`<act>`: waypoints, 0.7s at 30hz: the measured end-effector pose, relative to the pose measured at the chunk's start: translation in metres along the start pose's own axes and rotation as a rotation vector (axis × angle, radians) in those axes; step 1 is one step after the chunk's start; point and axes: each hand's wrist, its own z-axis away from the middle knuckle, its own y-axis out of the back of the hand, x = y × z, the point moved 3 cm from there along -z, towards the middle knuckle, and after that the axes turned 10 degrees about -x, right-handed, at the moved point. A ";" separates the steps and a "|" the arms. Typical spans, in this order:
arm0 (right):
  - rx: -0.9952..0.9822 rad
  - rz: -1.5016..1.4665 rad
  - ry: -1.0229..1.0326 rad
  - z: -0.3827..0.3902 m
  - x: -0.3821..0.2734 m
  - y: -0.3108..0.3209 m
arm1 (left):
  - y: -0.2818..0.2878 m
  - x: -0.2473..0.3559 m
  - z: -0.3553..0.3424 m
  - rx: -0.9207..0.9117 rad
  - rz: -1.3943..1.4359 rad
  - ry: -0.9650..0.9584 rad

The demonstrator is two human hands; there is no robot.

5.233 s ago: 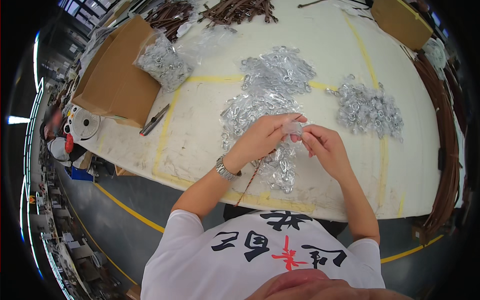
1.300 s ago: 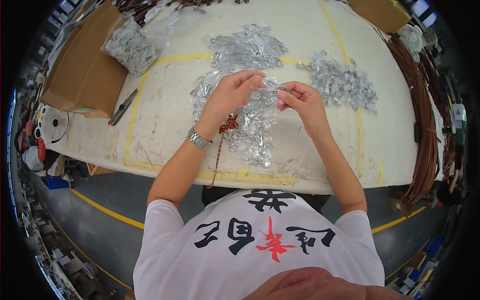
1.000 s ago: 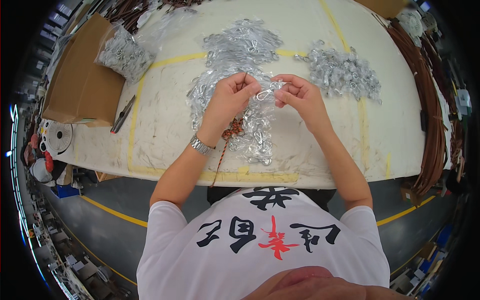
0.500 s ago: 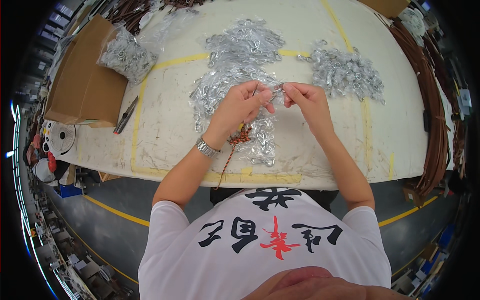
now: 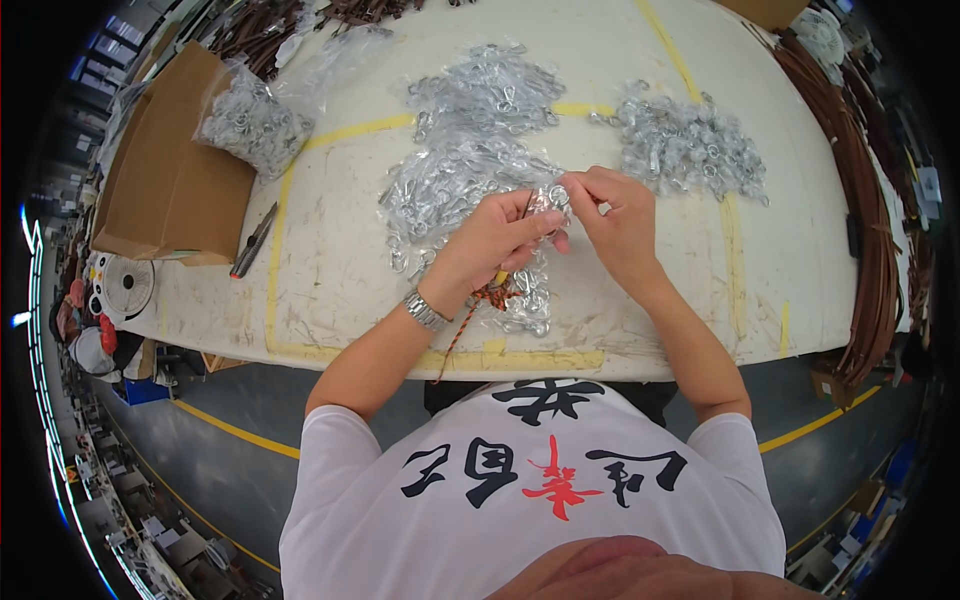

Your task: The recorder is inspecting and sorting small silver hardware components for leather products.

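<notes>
Silver clip, bagged: grip of left hand pinching it, right hand pinching its top. Box toward counter's left edge.

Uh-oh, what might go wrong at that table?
The bagged metal clip in the left hand might slip and get lost in the pile of bagged clips. The orange-black cord near that wrist could snag. The knife lies beside the cardboard box; if its blade is out, which I can't tell, it might cut someone.
</notes>
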 end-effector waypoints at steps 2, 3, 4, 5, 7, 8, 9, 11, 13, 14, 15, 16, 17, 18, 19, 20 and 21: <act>0.004 -0.002 0.032 -0.002 -0.003 0.000 | 0.002 -0.003 -0.001 -0.031 0.009 0.021; -0.019 -0.183 -0.101 -0.002 0.000 0.001 | 0.003 -0.003 0.000 -0.031 0.009 0.020; -0.043 -0.364 -0.235 -0.001 0.004 0.001 | 0.002 -0.001 0.000 -0.045 0.002 0.013; -0.044 -0.364 -0.235 -0.004 0.008 0.005 | 0.002 0.001 0.000 -0.059 -0.006 0.007; -0.115 -0.788 -0.393 -0.007 0.023 0.008 | 0.001 0.004 0.002 -0.019 -0.025 -0.026; -0.112 -0.788 -0.398 -0.003 0.022 0.003 | 0.001 0.005 0.003 0.023 -0.047 -0.061; -0.145 -0.842 -0.414 -0.001 0.019 -0.007 | 0.002 0.004 0.002 0.020 -0.046 -0.061; -0.174 -0.894 -0.431 0.002 0.018 -0.018 | 0.009 0.004 0.000 0.178 -0.161 -0.117; -0.178 -0.878 -0.391 0.008 0.020 -0.024 | 0.007 0.006 0.001 0.173 -0.165 -0.110; -0.176 -0.879 -0.396 0.008 0.020 -0.024 | 0.006 0.007 0.002 0.168 -0.170 -0.109; -0.147 -0.893 -0.392 0.006 0.019 -0.021 | 0.006 0.008 0.002 0.168 -0.168 -0.106; -0.119 -0.907 -0.387 0.004 0.018 -0.018 | 0.006 0.008 0.003 0.146 -0.173 -0.079; -0.117 -0.906 -0.390 0.003 0.019 -0.017 | 0.005 0.008 0.003 0.124 -0.177 -0.053; -0.112 -0.929 -0.392 0.003 0.019 -0.017 | 0.006 0.005 0.002 0.122 -0.175 -0.050; -0.107 -0.951 -0.393 0.004 0.020 -0.017 | 0.007 0.002 0.001 0.134 -0.173 -0.065; -0.106 -0.951 -0.395 0.005 0.021 -0.017 | 0.008 0.001 0.001 0.147 -0.171 -0.080; -0.168 -0.980 -0.419 0.005 0.022 -0.021 | 0.008 0.001 0.001 0.144 -0.171 -0.079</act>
